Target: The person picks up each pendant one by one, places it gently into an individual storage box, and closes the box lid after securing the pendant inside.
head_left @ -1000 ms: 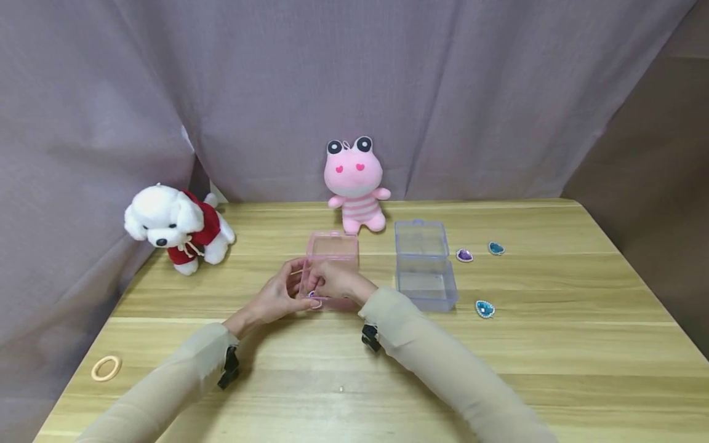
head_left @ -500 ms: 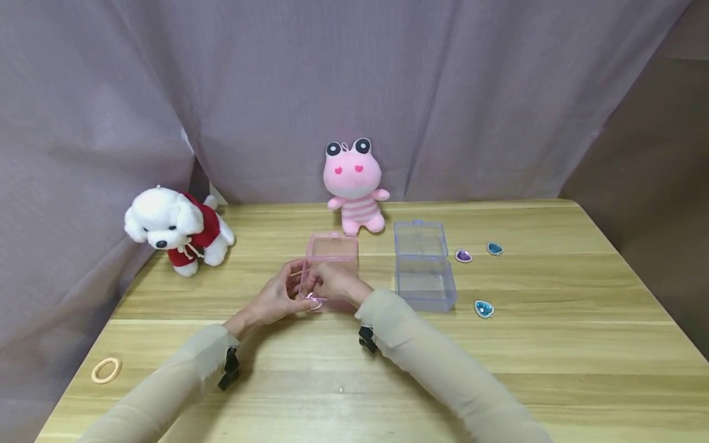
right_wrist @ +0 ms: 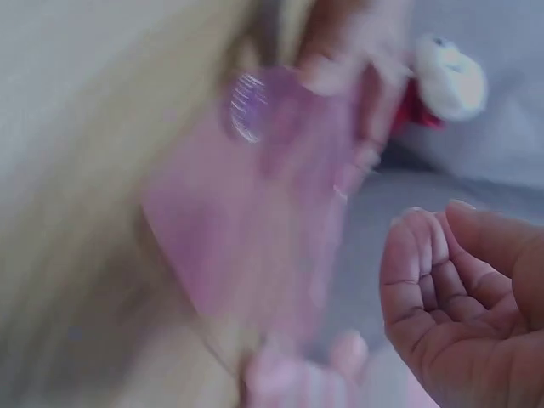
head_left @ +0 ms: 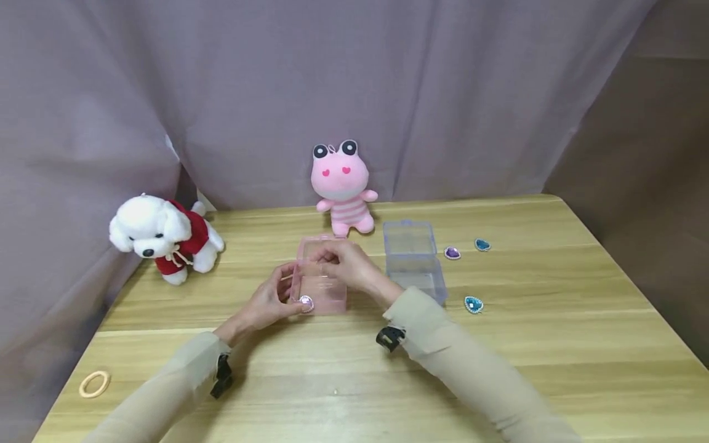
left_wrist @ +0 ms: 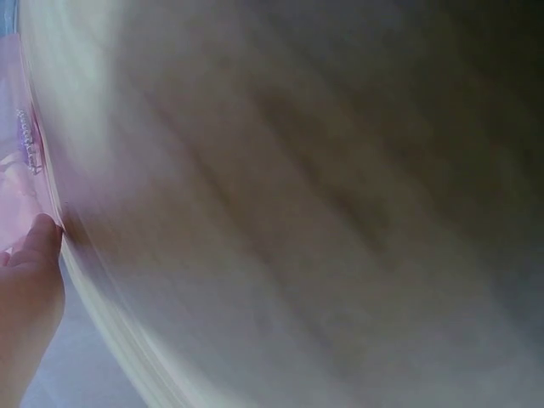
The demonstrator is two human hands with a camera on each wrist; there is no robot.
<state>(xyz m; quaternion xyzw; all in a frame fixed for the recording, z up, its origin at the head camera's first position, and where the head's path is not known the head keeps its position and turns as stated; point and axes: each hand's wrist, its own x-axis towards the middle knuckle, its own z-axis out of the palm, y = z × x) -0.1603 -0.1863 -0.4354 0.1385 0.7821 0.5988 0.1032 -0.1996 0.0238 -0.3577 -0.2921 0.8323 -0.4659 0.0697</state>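
Observation:
A pink see-through plastic box [head_left: 328, 306] stands with its lid tipped back, in the head view's middle. My left hand [head_left: 264, 306] grips its left side, thumb at the near corner. Low in that corner shows a purple gem [head_left: 306, 303] with a pale beaded rim, seen through the wall; the right wrist view has this gem [right_wrist: 247, 108] blurred. Over the back of the box hovers my right hand [head_left: 352, 269]. From the right wrist, that hand [right_wrist: 463, 310] has loosely bent fingers, thumb near the index fingertip, nothing visible between them.
A lilac box [head_left: 416, 280] stands opened to the right. Beyond it lie another purple gem [head_left: 452, 253] and two blue ones, a far gem [head_left: 482, 245] and a near gem [head_left: 473, 304]. A pink plush frog [head_left: 342, 184], white plush dog [head_left: 149, 227] and wooden ring [head_left: 95, 384] sit around.
My right hand has risen out of the pink box toward its back and right. The purple gem now shows in the box's near left corner. My left hand keeps its hold; the head view has shifted.

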